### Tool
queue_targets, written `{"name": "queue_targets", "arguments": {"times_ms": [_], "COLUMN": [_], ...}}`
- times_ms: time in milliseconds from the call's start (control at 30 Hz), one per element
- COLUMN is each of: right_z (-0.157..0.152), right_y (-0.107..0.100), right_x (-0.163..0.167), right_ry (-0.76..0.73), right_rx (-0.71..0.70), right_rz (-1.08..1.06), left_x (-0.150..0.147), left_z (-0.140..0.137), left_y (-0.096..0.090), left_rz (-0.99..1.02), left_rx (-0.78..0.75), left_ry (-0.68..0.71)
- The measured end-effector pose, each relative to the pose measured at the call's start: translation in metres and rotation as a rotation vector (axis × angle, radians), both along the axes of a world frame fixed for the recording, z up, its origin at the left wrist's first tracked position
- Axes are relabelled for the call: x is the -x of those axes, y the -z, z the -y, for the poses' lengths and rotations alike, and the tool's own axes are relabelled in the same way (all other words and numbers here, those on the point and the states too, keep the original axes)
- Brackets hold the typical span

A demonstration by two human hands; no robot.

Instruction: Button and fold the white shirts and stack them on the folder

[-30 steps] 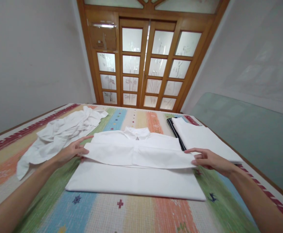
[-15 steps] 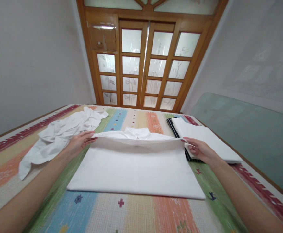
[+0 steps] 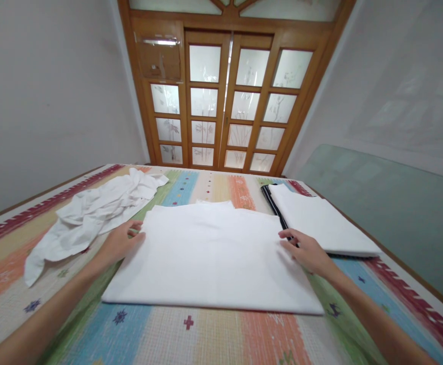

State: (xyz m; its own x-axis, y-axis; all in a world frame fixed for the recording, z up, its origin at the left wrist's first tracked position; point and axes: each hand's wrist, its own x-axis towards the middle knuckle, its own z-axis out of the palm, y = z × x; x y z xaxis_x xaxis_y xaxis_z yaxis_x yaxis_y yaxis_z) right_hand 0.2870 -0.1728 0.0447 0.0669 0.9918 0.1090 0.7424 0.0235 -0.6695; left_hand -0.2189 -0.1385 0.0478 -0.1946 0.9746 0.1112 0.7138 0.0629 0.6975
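A white collared shirt (image 3: pixel 214 263) lies folded into a flat, wide shape in front of me, its upper layer now covering most of the collar. At its left side is my left hand (image 3: pixel 124 239), fingers curved but apart, close against the fabric edge. My right hand (image 3: pixel 305 249) is at the opposite edge with its fingers spread a little, holding nothing. Whether the fingertips touch the cloth is hard to tell.
A crumpled white garment (image 3: pixel 96 208) lies to the left. On the right sits a stack of folded white clothes (image 3: pixel 320 223) with a black striped piece (image 3: pixel 270 200) under it. All rest on a colourful patterned cloth (image 3: pixel 160 334). Wooden glazed doors (image 3: pixel 225 101) stand beyond.
The shirt's top edge, held up by both hands before, has been laid down away from me over the collar. Both hands have let go and moved slightly lower along the sides.
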Motion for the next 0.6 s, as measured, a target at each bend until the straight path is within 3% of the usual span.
{"name": "queue_targets", "arguments": {"times_ms": [67,167,333,600], "right_z": [0.015,0.036,0.057,0.068], "right_y": [0.005,0.015,0.029,0.042], "right_x": [-0.003,-0.009,-0.014,0.0], "right_ry": [-0.014,0.017,0.034,0.126], "right_rx": [-0.072,-0.059,0.01,-0.195], "right_rz": [0.206,0.347,0.387,0.427], "left_x": [0.006,0.015,0.018,0.001], "left_z": [0.011,0.022,0.034,0.053], "left_y": [0.0,0.003,0.005,0.005], "left_rz": [-0.093,-0.135,-0.152,-0.262], "left_rx": [0.025,0.07,0.147,0.089], "left_ry": [0.019,0.058,0.069,0.02]}}
